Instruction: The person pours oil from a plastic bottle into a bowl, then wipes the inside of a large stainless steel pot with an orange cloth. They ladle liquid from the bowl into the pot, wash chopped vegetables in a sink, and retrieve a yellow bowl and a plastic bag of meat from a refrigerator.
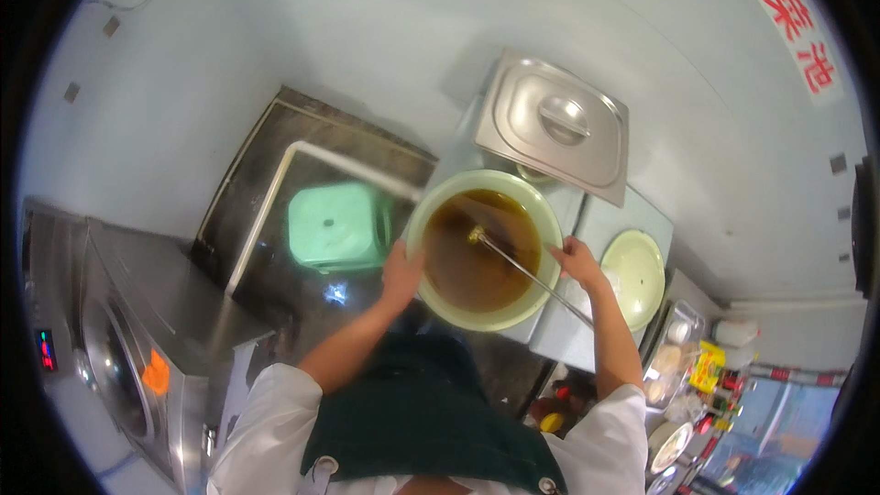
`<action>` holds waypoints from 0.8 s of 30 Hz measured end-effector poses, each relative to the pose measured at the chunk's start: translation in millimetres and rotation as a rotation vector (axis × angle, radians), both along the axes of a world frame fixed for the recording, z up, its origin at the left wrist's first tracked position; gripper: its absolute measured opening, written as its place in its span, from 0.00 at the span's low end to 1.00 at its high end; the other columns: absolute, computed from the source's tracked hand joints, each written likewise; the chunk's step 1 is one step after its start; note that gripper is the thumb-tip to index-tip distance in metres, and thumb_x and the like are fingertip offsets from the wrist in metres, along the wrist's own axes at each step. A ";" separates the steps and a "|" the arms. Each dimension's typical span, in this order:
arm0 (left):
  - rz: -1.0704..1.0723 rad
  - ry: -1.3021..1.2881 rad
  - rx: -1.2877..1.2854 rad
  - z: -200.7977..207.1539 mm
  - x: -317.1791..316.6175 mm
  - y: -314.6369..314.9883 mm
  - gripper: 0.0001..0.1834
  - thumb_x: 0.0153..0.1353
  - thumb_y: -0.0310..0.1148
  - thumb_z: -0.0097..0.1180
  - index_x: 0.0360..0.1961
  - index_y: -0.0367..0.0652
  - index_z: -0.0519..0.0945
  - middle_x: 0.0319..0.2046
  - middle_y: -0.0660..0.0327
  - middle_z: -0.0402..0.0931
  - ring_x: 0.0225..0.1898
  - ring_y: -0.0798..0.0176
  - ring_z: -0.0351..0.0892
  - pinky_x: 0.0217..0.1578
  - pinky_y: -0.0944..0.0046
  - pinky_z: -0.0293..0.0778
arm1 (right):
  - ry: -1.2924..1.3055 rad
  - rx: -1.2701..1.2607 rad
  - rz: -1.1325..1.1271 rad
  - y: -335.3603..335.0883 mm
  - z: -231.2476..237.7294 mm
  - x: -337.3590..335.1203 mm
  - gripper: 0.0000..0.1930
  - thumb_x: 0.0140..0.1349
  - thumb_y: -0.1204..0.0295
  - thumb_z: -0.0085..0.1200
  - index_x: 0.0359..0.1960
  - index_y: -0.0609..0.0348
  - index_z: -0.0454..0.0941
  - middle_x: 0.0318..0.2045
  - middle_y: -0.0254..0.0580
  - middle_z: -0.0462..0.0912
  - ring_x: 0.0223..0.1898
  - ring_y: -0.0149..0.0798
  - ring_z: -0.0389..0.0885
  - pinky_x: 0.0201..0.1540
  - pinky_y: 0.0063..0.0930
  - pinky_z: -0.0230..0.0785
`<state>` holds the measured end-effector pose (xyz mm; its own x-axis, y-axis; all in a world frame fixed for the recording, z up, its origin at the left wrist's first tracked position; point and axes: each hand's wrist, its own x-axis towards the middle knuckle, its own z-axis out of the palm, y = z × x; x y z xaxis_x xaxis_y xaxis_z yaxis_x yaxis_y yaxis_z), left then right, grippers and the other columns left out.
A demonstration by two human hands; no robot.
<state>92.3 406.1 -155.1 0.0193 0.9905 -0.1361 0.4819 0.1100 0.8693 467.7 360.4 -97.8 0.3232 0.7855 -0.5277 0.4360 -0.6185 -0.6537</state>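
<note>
A large pale green basin point(440, 304) holds brown, clear-looking liquid point(458, 266). My left hand point(401, 273) is closed on the basin's left rim. On the opposite side, my right hand point(576, 261) grips the right rim. A long-handled metal ladle point(515, 263) leans in the basin; its end lies in the liquid and its handle passes over the rim below my right hand. Part of the basin hangs past the left edge of a metal-topped surface point(559, 335).
Behind the basin sits a steel lid point(509, 119) with a raised handle. A light green bowl or lid point(634, 280) lies to the right. A mint green stool point(335, 225) stands on the dark floor at left, near a white pipe point(266, 211). Steel equipment point(137, 348) stands at far left.
</note>
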 end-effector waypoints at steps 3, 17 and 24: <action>0.141 -0.061 -0.013 -6.5 9.0 -3.0 0.16 0.65 0.41 0.56 0.40 0.37 0.77 0.35 0.46 0.79 0.37 0.42 0.79 0.40 0.52 0.73 | 0.214 -0.046 0.048 3.1 8.2 5.3 0.13 0.64 0.66 0.59 0.40 0.64 0.78 0.27 0.38 0.81 0.24 0.30 0.79 0.21 0.26 0.72; 0.843 -0.089 -0.013 60.3 -53.9 -111.8 0.16 0.63 0.41 0.58 0.32 0.36 0.77 0.28 0.44 0.77 0.32 0.42 0.77 0.35 0.51 0.72 | 0.437 -0.056 0.588 82.3 50.0 -93.6 0.07 0.65 0.72 0.57 0.40 0.62 0.76 0.29 0.34 0.82 0.25 0.27 0.79 0.22 0.22 0.73; 1.326 0.032 0.136 103.9 -180.8 -221.5 0.14 0.62 0.38 0.58 0.32 0.34 0.79 0.24 0.53 0.79 0.28 0.66 0.76 0.33 0.58 0.74 | 0.531 -0.092 0.994 97.8 79.9 -311.9 0.10 0.68 0.67 0.54 0.44 0.61 0.76 0.31 0.34 0.82 0.25 0.27 0.79 0.24 0.23 0.72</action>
<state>-88.6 184.6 -51.2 -0.9646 0.2632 -0.0176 0.0989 0.4225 0.9010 155.8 458.2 -17.9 -0.7058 0.5202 -0.4810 0.4422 -0.2070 -0.8727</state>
